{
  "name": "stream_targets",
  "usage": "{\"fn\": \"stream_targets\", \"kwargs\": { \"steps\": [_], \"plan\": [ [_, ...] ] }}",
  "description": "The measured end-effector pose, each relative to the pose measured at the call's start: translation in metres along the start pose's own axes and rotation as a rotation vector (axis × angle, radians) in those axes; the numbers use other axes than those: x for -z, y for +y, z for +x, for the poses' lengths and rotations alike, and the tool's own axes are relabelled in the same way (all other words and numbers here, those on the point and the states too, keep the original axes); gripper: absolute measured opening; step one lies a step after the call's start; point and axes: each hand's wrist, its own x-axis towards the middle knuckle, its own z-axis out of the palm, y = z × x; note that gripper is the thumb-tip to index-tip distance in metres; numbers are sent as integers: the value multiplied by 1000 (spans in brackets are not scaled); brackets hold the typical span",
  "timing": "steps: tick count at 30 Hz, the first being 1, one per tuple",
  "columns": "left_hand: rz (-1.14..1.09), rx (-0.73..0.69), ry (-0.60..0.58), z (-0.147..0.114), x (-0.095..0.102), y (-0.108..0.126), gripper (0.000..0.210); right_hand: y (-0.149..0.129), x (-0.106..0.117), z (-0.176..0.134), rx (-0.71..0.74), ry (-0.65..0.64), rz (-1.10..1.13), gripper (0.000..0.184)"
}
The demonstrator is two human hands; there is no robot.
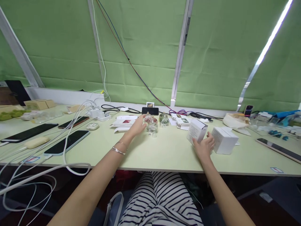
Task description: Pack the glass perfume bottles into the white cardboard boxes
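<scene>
Near mid-desk (169,153), left hand (139,125) at the glass jars, fingers partly curled by the reddish jar (148,118); fingertips hidden, can't tell if it grips. Right hand (203,146) half open, thumb against the near box (196,131), fingers spread in the gap before the far box (224,140); no firm grip visible. Near box looks a bit tilted; far box sits flat.

Front jar (152,127) just nearer the desk edge than the reddish one; green jar (164,119) just to their right. Jars look like glass: probably stiff, smooth, slippery, breakable, with some weight for their size. Best hold: round the widest part of the body, not by the small top knob; they stand close, so likely to clink.

Boxes look like thin card: likely light, easily dented. Take them by two opposite side walls, light squeeze, clear of the top flaps.

Farther out: flat cartons (123,122) left of the jars, phone (150,110) behind.
</scene>
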Motion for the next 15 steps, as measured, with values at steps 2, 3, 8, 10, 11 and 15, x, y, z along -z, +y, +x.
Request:
{"fn": "stream_targets", "kwargs": {
  "steps": [2, 3, 8, 10, 11, 15],
  "plan": [
    [-51, 12, -55, 7, -12, 2, 60, -2, 1, -1, 15, 25, 7, 72],
    [-72, 18, -75, 9, -19, 2, 59, -2, 2, -1, 22, 31, 8, 71],
    [-144, 53, -66, 10, -40, -9, 31, -3, 1, -3, 73, 38, 0, 66],
    [-161, 70, -31, 7, -41, -13, 27, -3, 1, -4, 87, 42, -5, 66],
    [-170, 76, -11, 6, -40, -14, 27, -3, 1, -4, 93, 45, -7, 67],
    [-229, 81, 64, 1, -32, -13, 33, -6, 6, -6, 156, 133, 4, 66]
  ]
}}
